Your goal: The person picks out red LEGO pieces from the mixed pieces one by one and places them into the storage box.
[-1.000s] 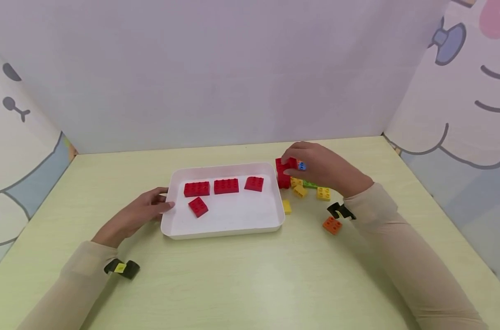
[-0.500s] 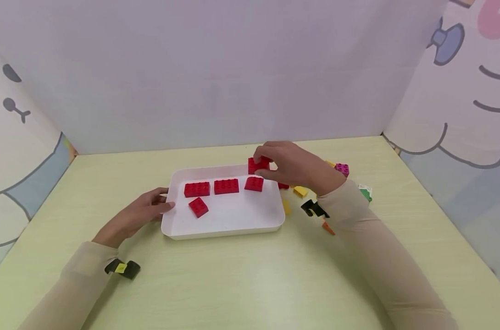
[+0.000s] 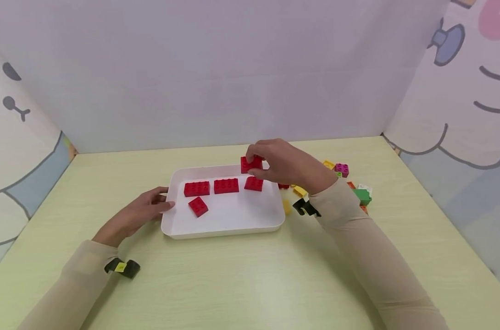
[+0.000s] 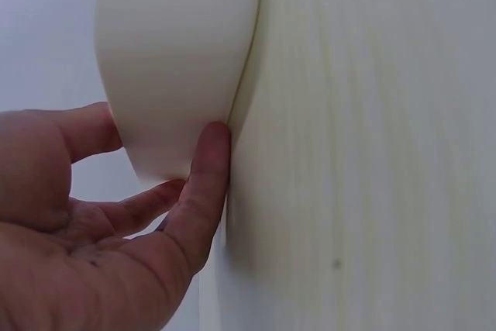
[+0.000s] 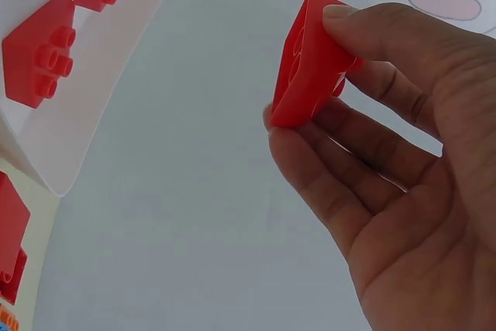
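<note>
My right hand (image 3: 289, 165) pinches a red toy brick (image 3: 250, 165) between thumb and fingertips above the tray's back right edge. In the right wrist view the brick (image 5: 306, 67) is tilted, its hollow underside partly showing. The white tray (image 3: 229, 229) lies on the table with several red bricks (image 3: 226, 186) inside, studs up. At the tray's left end my left hand (image 3: 138, 213) grips the wall, thumb over the rim. The left wrist view shows its fingers (image 4: 198, 199) against the outside of the tray wall (image 4: 178, 52).
Right of the tray lie loose bricks, partly hidden by my right hand and sleeve: a red one (image 3: 283, 186), yellow ones (image 3: 300, 191), a purple one (image 3: 342, 169) and a green one (image 3: 362, 196). A curtain-like wall (image 3: 225, 91) stands behind the table.
My right hand has lifted the red brick from the loose pile and carried it left, over the tray's back edge. My left hand and the tray have stayed put.
</note>
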The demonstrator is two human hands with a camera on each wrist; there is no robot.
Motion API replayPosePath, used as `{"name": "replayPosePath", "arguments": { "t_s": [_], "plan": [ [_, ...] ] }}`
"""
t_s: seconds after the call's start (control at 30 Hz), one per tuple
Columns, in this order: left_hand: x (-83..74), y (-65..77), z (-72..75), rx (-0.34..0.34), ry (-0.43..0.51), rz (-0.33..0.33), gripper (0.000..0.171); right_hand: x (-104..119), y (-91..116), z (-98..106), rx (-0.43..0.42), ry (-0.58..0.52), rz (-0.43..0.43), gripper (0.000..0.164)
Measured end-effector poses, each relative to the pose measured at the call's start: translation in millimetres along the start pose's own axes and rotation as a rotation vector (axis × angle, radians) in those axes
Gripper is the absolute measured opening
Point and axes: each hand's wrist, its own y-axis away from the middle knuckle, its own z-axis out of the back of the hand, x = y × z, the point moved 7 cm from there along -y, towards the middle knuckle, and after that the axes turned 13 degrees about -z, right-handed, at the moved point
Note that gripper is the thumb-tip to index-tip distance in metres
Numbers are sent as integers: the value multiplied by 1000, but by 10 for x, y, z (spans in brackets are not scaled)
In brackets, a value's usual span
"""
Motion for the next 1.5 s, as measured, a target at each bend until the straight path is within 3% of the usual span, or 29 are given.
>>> {"name": "replayPosePath", "arguments": {
  "t_s": [0.4, 0.6, 0.87, 1.2, 1.37, 1.5],
  "plan": [
    [12, 7, -2, -4, -5, 11, 63, 290, -154, 131, -59, -73, 119, 20],
    [-18, -28, -15, 0, -7, 3, 64, 304, -169, 154, -67, -69, 103, 22],
    [-12, -30, -13, -6, -8, 20, 64, 320, -218, 50, -35, -58, 97, 22],
    [53, 7, -18, -11, 3, 47, 65, 627, -419, -200, 20, -64, 148, 25],
    [35, 11, -2, -17, -15, 48, 64, 650, -464, -261, 67, -17, 100, 33],
    [14, -12, -3, -14, -24, 40, 65, 598, -467, -308, 84, 10, 82, 30]
  ]
}}
